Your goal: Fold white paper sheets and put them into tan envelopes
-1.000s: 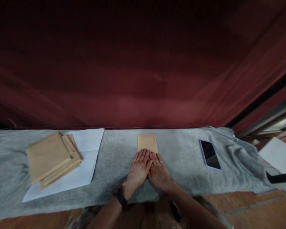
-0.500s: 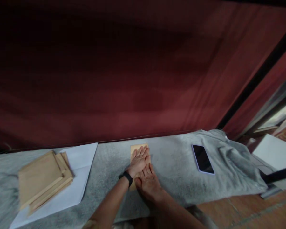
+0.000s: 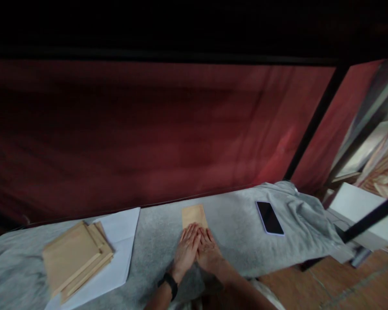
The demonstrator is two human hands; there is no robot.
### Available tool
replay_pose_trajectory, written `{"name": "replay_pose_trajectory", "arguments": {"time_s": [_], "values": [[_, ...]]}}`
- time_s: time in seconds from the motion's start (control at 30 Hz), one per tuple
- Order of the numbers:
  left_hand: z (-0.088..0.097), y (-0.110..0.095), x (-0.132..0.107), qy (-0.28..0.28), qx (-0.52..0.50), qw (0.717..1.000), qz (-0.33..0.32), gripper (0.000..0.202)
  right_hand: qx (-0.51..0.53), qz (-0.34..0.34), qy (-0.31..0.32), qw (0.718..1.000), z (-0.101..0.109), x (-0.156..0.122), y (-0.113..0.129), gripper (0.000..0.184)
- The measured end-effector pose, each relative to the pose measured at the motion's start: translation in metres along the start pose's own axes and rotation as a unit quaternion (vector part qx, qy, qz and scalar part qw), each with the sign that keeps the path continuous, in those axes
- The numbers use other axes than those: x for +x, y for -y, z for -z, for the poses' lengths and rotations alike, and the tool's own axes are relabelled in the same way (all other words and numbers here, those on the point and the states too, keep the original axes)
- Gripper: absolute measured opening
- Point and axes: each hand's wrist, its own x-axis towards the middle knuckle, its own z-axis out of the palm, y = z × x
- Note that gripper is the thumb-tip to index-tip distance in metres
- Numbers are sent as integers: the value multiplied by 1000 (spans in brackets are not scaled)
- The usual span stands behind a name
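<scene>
Brown envelope [image 3: 194, 215] lies flat on the grey cloth [image 3: 155, 245], its near half under both palms and its far end showing just beyond the fingertips [image 3: 192, 230]. The left hand [image 3: 185, 252], with a black wristband [image 3: 170, 284], and the right hand [image 3: 209, 254] lie side by side and touching, fingers straight and close together, pressed flat and gripping nothing. It looks light, thin and bendable, apt to crease and to slide on cloth; a pinch at the free far edge or a long side would likely serve best. Well to the left of the fingers a stack of like envelopes [image 3: 74, 258] rests on a white sheet [image 3: 124, 230]. To the right of them, apart, lies a dark phone [image 3: 270, 217].
</scene>
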Motion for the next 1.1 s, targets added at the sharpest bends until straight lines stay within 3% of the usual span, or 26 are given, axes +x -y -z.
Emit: {"name": "replay_pose_trajectory", "arguments": {"time_s": [0.13,0.27,0.5,0.73,0.9,1.1], "values": [[-8,2,-58,-80,65,993,-54,58,-11,10,6,1000,2,-3,-3,58],[-11,1,-87,-132,93,984,-79,69,-25,11,-30,999,-1,-5,-3,59],[-4,-6,-97,-124,83,986,-78,65,-22,9,-58,998,-1,-6,0,56],[6,-4,-102,-97,73,990,-73,45,25,-32,-66,997,13,-7,6,45],[5,-3,-104,-107,73,989,-74,45,53,-38,-53,996,18,-9,3,46],[7,-7,-110,-80,76,991,-73,50,37,-31,-36,998,25,-9,5,47]]}}
